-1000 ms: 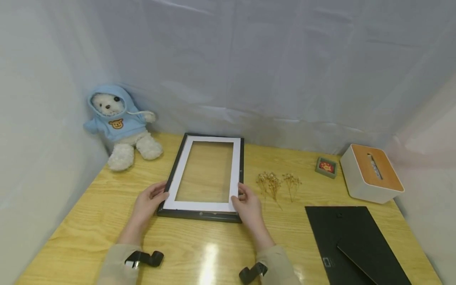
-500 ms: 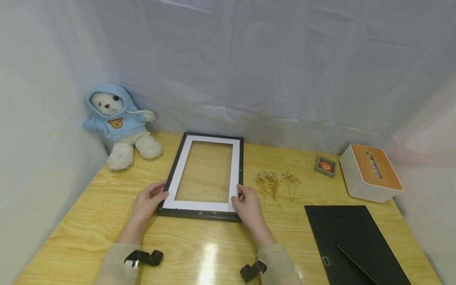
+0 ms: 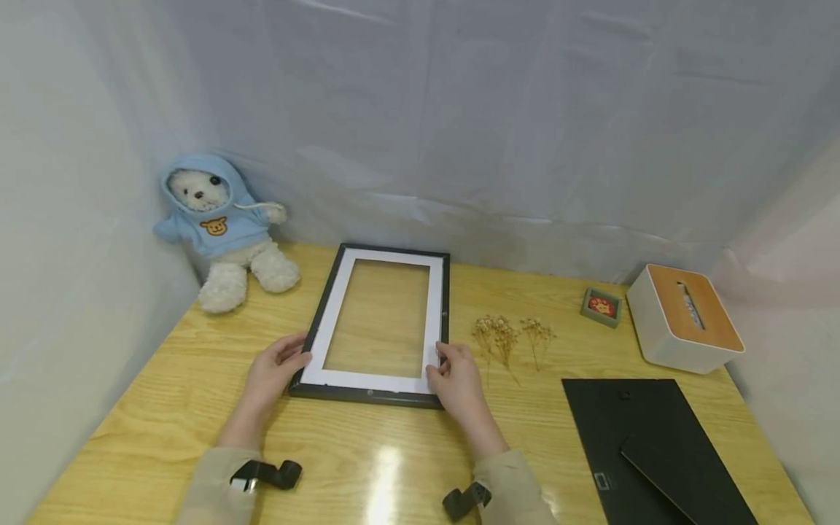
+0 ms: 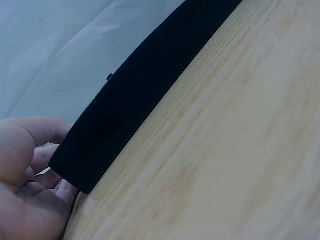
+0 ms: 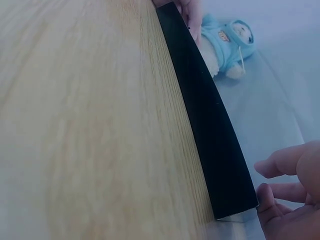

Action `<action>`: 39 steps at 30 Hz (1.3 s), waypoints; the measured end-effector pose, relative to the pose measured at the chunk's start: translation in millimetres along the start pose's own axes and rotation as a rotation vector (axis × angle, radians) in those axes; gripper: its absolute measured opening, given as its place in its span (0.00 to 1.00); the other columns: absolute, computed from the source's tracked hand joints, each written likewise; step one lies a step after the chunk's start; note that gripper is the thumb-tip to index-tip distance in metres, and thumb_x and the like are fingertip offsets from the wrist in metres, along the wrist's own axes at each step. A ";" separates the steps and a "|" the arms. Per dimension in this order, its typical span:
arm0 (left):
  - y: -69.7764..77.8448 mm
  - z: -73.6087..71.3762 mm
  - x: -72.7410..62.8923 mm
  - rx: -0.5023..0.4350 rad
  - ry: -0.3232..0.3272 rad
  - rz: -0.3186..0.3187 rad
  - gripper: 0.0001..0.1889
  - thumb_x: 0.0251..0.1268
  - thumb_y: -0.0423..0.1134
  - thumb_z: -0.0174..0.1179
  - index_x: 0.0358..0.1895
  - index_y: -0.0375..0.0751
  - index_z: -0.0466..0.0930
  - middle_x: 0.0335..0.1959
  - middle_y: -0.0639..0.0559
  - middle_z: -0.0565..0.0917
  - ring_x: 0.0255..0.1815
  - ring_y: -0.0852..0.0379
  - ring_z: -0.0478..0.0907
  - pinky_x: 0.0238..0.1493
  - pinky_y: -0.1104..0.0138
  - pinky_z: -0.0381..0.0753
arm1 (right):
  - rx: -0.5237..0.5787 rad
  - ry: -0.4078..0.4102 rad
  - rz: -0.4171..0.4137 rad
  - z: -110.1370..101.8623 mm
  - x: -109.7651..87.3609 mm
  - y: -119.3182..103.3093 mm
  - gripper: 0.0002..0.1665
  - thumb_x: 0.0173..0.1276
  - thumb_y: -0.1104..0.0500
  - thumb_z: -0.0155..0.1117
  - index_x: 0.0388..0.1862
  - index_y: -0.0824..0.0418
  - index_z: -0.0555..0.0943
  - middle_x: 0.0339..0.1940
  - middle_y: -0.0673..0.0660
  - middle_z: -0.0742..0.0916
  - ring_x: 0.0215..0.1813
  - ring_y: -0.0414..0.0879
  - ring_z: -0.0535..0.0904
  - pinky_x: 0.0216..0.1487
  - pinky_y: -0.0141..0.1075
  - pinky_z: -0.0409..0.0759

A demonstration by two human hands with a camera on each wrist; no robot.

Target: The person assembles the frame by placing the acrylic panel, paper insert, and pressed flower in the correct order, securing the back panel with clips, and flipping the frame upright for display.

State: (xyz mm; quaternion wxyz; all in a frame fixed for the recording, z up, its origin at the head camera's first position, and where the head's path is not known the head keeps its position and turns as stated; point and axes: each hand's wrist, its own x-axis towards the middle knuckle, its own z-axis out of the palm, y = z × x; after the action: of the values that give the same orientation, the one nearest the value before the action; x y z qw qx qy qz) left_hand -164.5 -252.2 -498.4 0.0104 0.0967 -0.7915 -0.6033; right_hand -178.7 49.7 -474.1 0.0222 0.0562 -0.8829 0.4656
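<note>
Left hand (image 3: 270, 373) grips the black frame (image 3: 394, 398), right hand (image 3: 458, 378) touches its right side, can't tell if it's gripping tho.

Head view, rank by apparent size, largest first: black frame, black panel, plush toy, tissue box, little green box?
1. Black frame and black panel: too close to rank; the nearer panel is cut off
2. Plush toy
3. Tissue box
4. Little green box

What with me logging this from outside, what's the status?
Left hand grips left edge of black frame; right hand at right edge. White mat lies in it. Nothing seen in the way; dried flowers lie apart.
</note>
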 end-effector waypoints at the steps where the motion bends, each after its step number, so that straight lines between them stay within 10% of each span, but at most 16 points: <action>1: -0.6 -0.1 0.4 0.000 0.000 0.001 0.27 0.69 0.35 0.57 0.69 0.32 0.63 0.66 0.35 0.68 0.66 0.44 0.64 0.65 0.55 0.64 | 0.004 0.001 -0.004 0.1 0.0 0.5 0.26 0.59 0.68 0.66 0.57 0.72 0.76 0.45 0.62 0.77 0.32 0.42 0.72 0.27 0.29 0.75; 18: 0.7 -0.4 -0.3 0.000 -0.003 -0.003 0.28 0.69 0.36 0.57 0.69 0.32 0.63 0.66 0.35 0.68 0.66 0.44 0.64 0.65 0.55 0.64 | 0.056 0.114 -0.109 -22.6 1.0 29.4 0.21 0.62 0.68 0.65 0.55 0.67 0.77 0.48 0.60 0.79 0.43 0.50 0.77 0.45 0.40 0.80; 29: 1.5 -0.6 -0.2 -0.005 -0.002 -0.008 0.28 0.69 0.36 0.57 0.69 0.33 0.63 0.66 0.36 0.68 0.66 0.45 0.63 0.65 0.55 0.64 | 0.045 0.247 -0.016 -63.1 2.4 63.4 0.20 0.64 0.68 0.64 0.55 0.69 0.77 0.46 0.64 0.80 0.45 0.55 0.77 0.46 0.46 0.79; 39: 2.2 -0.4 -0.5 -0.004 -0.006 -0.014 0.28 0.69 0.36 0.57 0.69 0.32 0.63 0.66 0.36 0.68 0.66 0.44 0.63 0.65 0.55 0.64 | -0.025 0.200 0.127 -81.4 0.4 79.5 0.18 0.65 0.64 0.65 0.52 0.70 0.78 0.41 0.63 0.81 0.42 0.54 0.77 0.43 0.46 0.77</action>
State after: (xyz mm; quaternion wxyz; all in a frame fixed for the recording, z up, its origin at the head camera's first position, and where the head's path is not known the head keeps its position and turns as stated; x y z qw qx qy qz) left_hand -164.3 -251.9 -496.1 0.0038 0.1002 -0.7898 -0.6051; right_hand -189.7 161.4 -493.2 0.0813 -0.0467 -0.8838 0.4583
